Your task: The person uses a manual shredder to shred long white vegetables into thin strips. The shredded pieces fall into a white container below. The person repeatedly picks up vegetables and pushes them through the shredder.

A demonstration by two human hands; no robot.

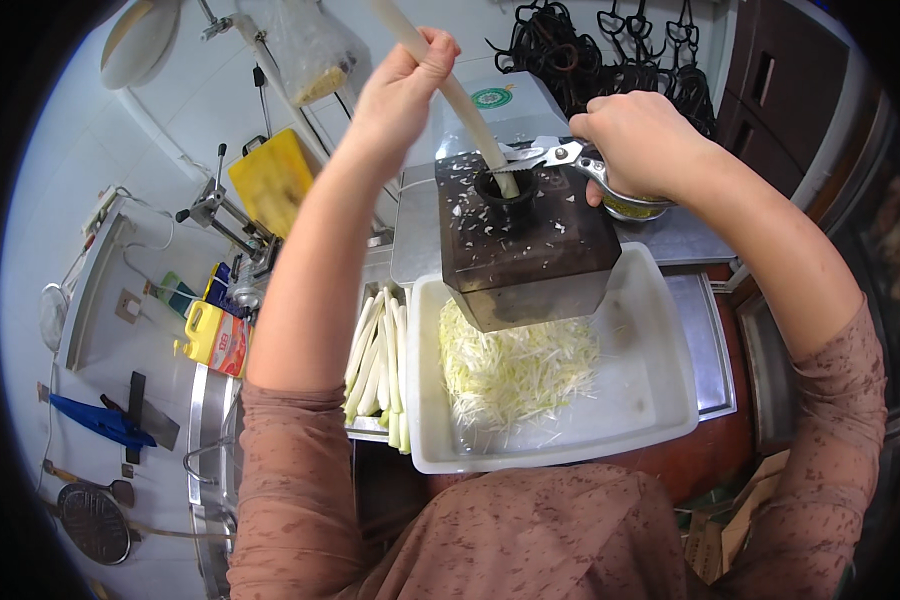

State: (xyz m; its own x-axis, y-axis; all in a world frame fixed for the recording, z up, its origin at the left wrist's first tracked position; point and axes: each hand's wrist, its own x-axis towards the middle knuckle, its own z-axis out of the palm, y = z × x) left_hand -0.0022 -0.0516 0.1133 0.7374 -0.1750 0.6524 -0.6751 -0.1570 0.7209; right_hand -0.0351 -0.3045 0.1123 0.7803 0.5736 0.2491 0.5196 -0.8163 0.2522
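Note:
My left hand grips a long white leek or large scallion stalk, slanting down into the round black feed opening of a vegetable shredding machine. In my right hand is a pair of kitchen scissors, whose serrated blades lie against the stalk's lower end just above the opening. White scraps dot the machine's dark top. Below its outlet, a heap of pale green and white shreds lies in a white plastic tub. Several whole stalks rest left of the tub.
On the left are a yellow cutting board, a lever-handled metal device and a yellow jug. Black cords with metal hooks hang behind the machine. A dark cabinet stands at the right, with cardboard lower down.

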